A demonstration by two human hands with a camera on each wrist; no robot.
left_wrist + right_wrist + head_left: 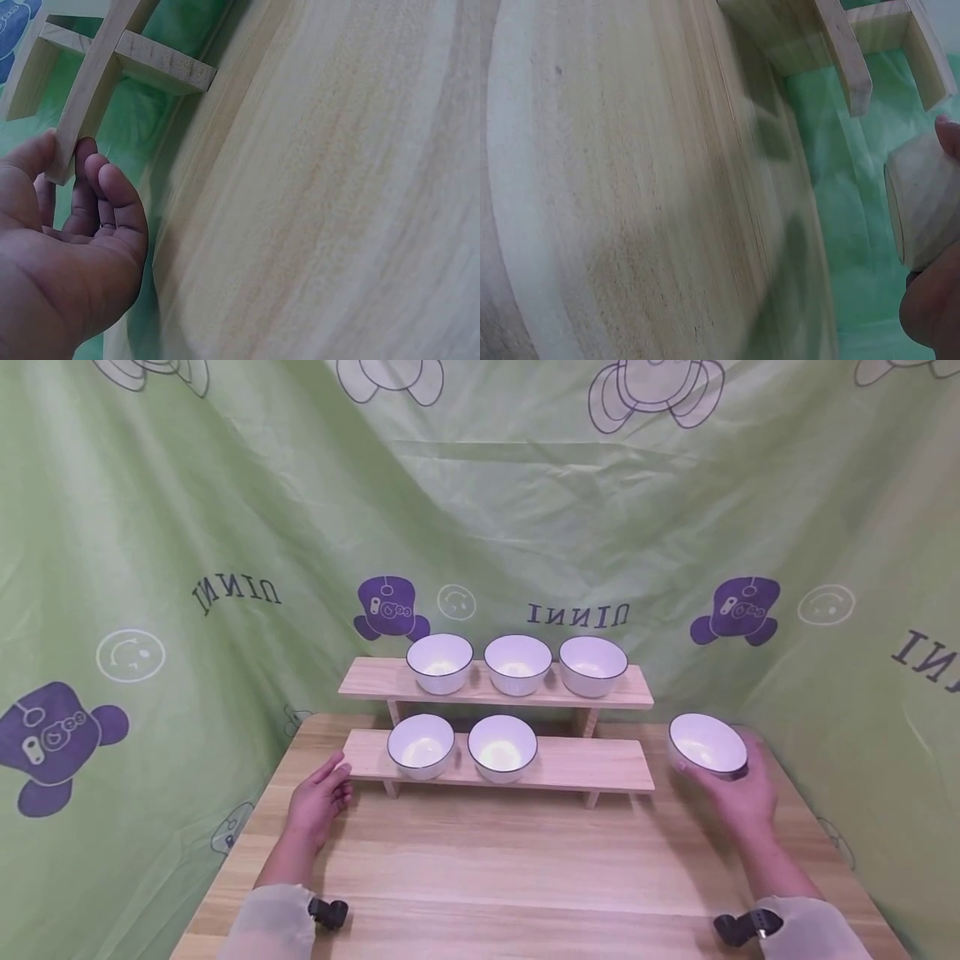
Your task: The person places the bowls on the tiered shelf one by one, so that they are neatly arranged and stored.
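My left hand (317, 802) pinches the left end of the lower wooden shelf (592, 762); in the left wrist view the thumb and fingers (88, 154) meet round the board's end. To the right of the shelf, my right hand (746, 793) holds a white bowl (707, 743) with a dark rim, tilted, thumb on its near side. The right wrist view shows that bowl's outer wall (930, 199) at the right edge, with most of the hand cut off. On the lower shelf stand two like bowls, a left one (421, 747) and a middle one (502, 749).
Behind and higher is an upper shelf (375, 677) bearing three white bowls (517, 665). Both shelves stand on short legs on a wooden table (510, 868). A green printed cloth (487, 527) hangs behind and along both sides.
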